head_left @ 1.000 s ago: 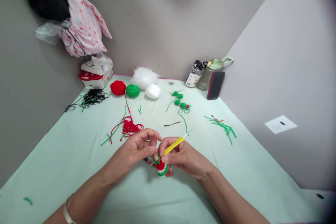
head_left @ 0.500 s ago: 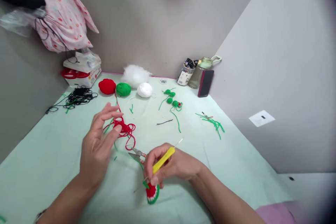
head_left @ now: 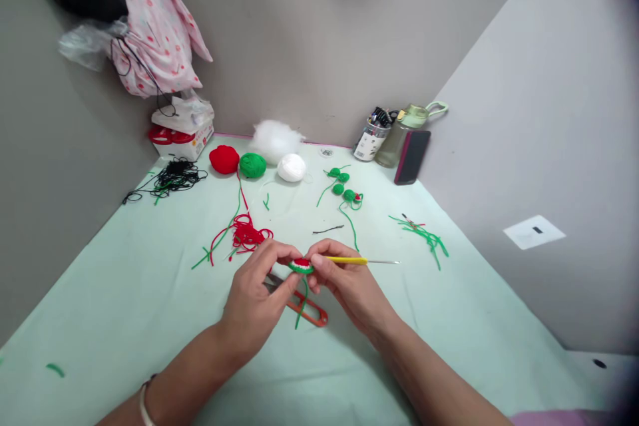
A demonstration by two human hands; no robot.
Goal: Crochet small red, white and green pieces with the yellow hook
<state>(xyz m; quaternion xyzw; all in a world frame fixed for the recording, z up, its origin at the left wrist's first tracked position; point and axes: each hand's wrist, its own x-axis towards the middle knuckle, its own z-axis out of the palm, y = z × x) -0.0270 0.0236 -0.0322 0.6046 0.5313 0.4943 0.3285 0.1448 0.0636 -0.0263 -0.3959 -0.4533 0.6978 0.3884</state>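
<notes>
A small crocheted watermelon slice [head_left: 301, 267], red with a white band and green edge, is raised over the middle of the table. My left hand [head_left: 255, 303] pinches its left end between thumb and fingers. At its right end are the fingertips of my right hand [head_left: 352, 286], which also grips a yellow-handled crochet hook [head_left: 347, 260], its metal tip pointing right. A green yarn tail [head_left: 299, 319] dangles below the piece. Beneath my hands lie orange-handled thread snips [head_left: 315, 315], their blades partly hidden by my left hand.
Loose red yarn [head_left: 247, 234] lies beyond my left hand, trailing from a red ball [head_left: 224, 160]. Green [head_left: 252, 165] and white [head_left: 291, 168] yarn balls sit by stuffing [head_left: 277, 140]. Green crocheted balls [head_left: 349, 196], yarn scraps [head_left: 424, 236] and a phone [head_left: 413, 158] are farther right.
My left hand has come right and closed on the watermelon slice. My right hand has lifted it away from me, and the hook has swung to nearly level. The view has shifted slightly left.
</notes>
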